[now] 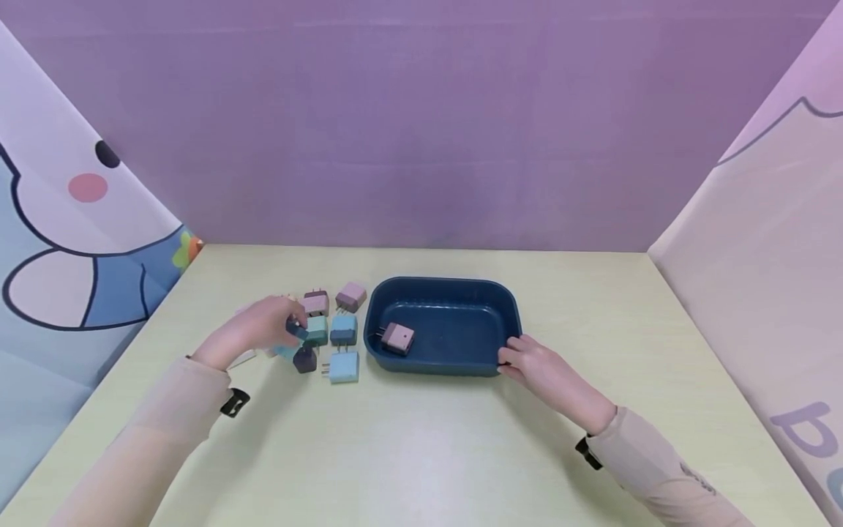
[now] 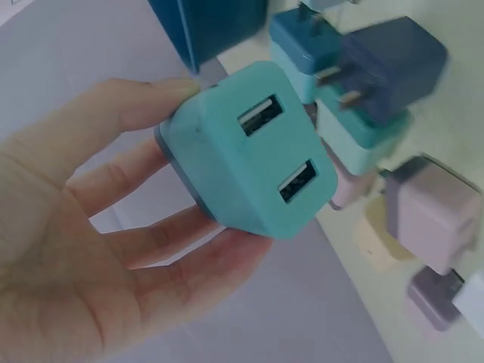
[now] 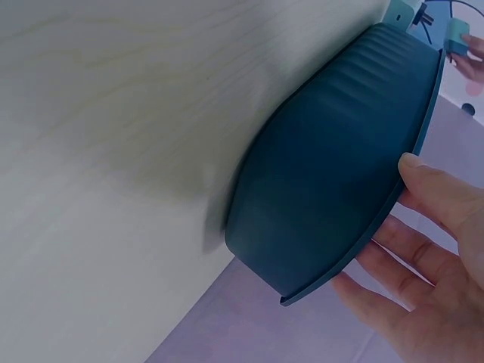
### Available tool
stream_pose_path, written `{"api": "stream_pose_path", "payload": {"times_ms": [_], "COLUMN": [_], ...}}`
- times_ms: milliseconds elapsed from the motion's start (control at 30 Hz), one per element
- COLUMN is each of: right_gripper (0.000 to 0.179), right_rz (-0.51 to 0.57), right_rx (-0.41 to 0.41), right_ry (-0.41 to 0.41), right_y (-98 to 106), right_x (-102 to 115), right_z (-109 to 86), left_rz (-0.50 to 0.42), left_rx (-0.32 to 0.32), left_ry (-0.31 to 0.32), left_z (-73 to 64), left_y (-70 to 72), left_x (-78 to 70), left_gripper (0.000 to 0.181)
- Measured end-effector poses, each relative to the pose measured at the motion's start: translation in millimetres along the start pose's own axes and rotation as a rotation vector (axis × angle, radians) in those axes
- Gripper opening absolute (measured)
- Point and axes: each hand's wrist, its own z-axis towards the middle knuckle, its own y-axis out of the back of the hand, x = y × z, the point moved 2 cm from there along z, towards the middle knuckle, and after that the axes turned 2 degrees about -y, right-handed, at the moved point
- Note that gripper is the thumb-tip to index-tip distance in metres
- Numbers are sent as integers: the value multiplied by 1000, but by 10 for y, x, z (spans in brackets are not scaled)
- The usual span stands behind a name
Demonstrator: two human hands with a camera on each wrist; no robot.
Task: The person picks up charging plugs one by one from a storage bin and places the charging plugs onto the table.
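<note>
My left hand [image 1: 263, 323] pinches a teal USB wall charger [image 2: 257, 151] between thumb and fingers, above a group of other chargers. Its two USB ports face the left wrist camera. Below that hand lies a dark purple charger [image 1: 305, 359], with a green charger [image 1: 317, 331] just behind. My right hand [image 1: 543, 372] grips the front right corner of a dark blue plastic bin [image 1: 454, 333], thumb and fingers on either side of the rim. A pink charger [image 1: 399, 337] lies inside the bin at the left, prongs pointing left.
Between the left hand and the bin are two blue chargers [image 1: 344, 329] and a pink-and-mauve charger [image 1: 351, 296]. Several pale chargers are partly hidden behind the left hand. A purple backdrop [image 1: 421, 132] rises at the table's back edge, with printed cloth on both sides.
</note>
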Motion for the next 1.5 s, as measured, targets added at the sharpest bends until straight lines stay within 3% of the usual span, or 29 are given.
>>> {"api": "stream_pose_path", "payload": {"times_ms": [500, 867, 1267, 1500], "right_gripper": [9, 10, 10, 14], "right_rz": [1, 4, -1, 10], "right_rx": [4, -12, -7, -68], "right_ry": [-6, 6, 3, 43], "right_y": [-3, 4, 15, -3], "right_x": [1, 6, 8, -2], "right_z": [-1, 1, 2, -7], "left_rz": [24, -41, -51, -72], "left_rx": [-48, -14, 21, 41], "left_ry": [64, 40, 86, 128], "left_z": [-85, -74, -41, -43], "left_y": [-154, -267, -412, -446], "left_x": [211, 309, 418, 420], "left_gripper": [22, 24, 24, 28]}}
